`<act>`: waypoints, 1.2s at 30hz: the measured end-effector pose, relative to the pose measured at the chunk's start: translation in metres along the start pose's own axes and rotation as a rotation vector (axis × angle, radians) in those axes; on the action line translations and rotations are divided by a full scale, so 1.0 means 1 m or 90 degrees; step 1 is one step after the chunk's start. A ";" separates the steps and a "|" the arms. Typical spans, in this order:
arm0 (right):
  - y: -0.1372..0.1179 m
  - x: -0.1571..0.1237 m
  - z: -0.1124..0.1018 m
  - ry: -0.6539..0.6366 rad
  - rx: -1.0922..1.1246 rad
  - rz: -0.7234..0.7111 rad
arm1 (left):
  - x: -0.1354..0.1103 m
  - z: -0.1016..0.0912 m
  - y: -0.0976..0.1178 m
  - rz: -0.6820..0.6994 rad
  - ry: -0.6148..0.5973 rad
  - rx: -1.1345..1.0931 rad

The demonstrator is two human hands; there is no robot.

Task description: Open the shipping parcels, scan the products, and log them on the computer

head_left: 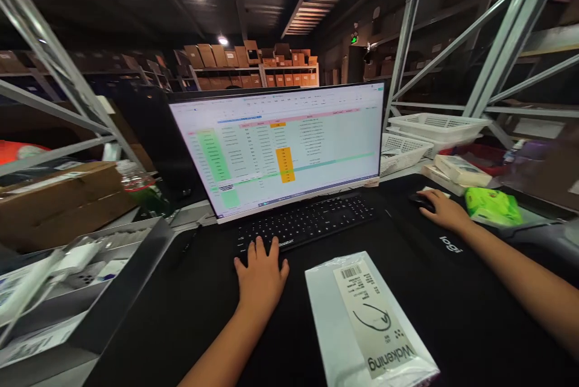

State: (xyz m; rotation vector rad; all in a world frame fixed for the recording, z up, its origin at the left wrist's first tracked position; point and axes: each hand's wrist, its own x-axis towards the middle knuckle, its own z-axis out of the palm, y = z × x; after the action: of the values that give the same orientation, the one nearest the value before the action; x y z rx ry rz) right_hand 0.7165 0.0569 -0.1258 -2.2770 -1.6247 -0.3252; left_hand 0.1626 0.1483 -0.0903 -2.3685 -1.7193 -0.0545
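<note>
My left hand [261, 272] lies flat with its fingers stretched onto the near left edge of a black keyboard [312, 221]. My right hand [443, 209] rests over a black mouse [420, 200], fingers curved around it. Both sit on a black desk mat [434, 278]. Behind the keyboard a wide monitor [280, 146] shows a spreadsheet with green and orange cells. A white plastic-wrapped package [366, 320] with a barcode label lies on the mat between my forearms, touched by neither hand.
A cardboard box [54, 200] and a metal tray [90, 278] of small white items stand at the left. White baskets [434, 128], a flat white box [461, 170] and a green packet [493, 206] are at the right. Metal shelving posts [49, 55] flank the desk.
</note>
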 end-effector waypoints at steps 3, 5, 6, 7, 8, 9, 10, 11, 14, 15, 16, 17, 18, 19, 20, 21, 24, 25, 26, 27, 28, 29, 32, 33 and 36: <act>-0.009 -0.004 -0.015 0.018 -0.028 0.001 | 0.002 0.002 -0.002 0.012 0.021 0.001; -0.021 -0.006 -0.031 0.064 -0.037 -0.011 | 0.006 0.003 -0.006 0.039 0.054 -0.042; -0.029 -0.005 -0.040 0.098 -0.035 -0.018 | 0.009 0.004 -0.009 0.055 0.072 -0.073; -0.041 -0.005 -0.050 0.134 -0.027 -0.028 | 0.012 0.005 -0.013 0.068 0.090 -0.105; -0.056 -0.004 -0.060 0.169 -0.011 -0.042 | 0.015 0.006 -0.016 0.077 0.105 -0.133; -0.075 -0.003 -0.068 0.195 0.014 -0.066 | 0.018 0.008 -0.020 0.081 0.116 -0.155; -0.097 -0.003 -0.075 0.206 0.050 -0.105 | 0.022 0.009 -0.024 0.083 0.122 -0.171; -0.122 -0.002 -0.080 0.193 0.097 -0.159 | 0.025 0.011 -0.028 0.086 0.126 -0.183; -0.208 -0.001 -0.079 0.047 0.238 -0.366 | 0.032 0.017 -0.036 0.102 0.136 -0.225; -0.237 0.001 -0.075 -0.002 0.269 -0.415 | 0.033 0.018 -0.038 0.107 0.138 -0.237; -0.264 0.002 -0.070 -0.045 0.289 -0.457 | 0.034 0.020 -0.039 0.111 0.140 -0.246; -0.288 0.005 -0.064 -0.080 0.307 -0.489 | 0.034 0.021 -0.040 0.112 0.142 -0.254; -0.310 0.007 -0.056 -0.105 0.324 -0.511 | 0.034 0.022 -0.040 0.113 0.144 -0.260; -0.328 0.010 -0.049 -0.124 0.337 -0.528 | 0.034 0.023 -0.040 0.112 0.146 -0.265; -0.343 0.013 -0.041 -0.135 0.345 -0.543 | 0.034 0.023 -0.039 0.110 0.149 -0.269; -0.355 0.015 -0.033 -0.141 0.350 -0.555 | 0.034 0.023 -0.039 0.106 0.151 -0.272; -0.374 0.018 -0.009 -0.130 0.327 -0.576 | 0.033 0.023 -0.037 0.090 0.158 -0.279; -0.377 0.017 -0.002 -0.119 0.312 -0.572 | 0.033 0.022 -0.036 0.084 0.160 -0.281; -0.378 0.016 0.005 -0.108 0.299 -0.564 | 0.032 0.022 -0.036 0.078 0.162 -0.283; -0.379 0.014 0.010 -0.097 0.289 -0.554 | 0.032 0.022 -0.035 0.074 0.164 -0.286; -0.379 0.012 0.014 -0.088 0.283 -0.545 | 0.032 0.021 -0.034 0.072 0.165 -0.290; -0.380 0.010 0.017 -0.082 0.280 -0.540 | 0.032 0.022 -0.034 0.070 0.167 -0.294; -0.382 0.003 0.022 -0.072 0.267 -0.532 | 0.033 0.024 -0.034 0.064 0.173 -0.309; -0.383 0.002 0.022 -0.067 0.258 -0.527 | 0.033 0.025 -0.034 0.060 0.176 -0.315; -0.387 -0.001 0.020 -0.035 0.234 -0.513 | 0.034 0.029 -0.037 0.043 0.190 -0.335</act>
State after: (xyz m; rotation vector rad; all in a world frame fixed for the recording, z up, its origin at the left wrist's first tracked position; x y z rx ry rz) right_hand 0.3500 0.1797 -0.0951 -1.3025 -2.3390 -0.1204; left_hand 0.1360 0.1969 -0.1082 -2.5831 -1.6222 -0.9024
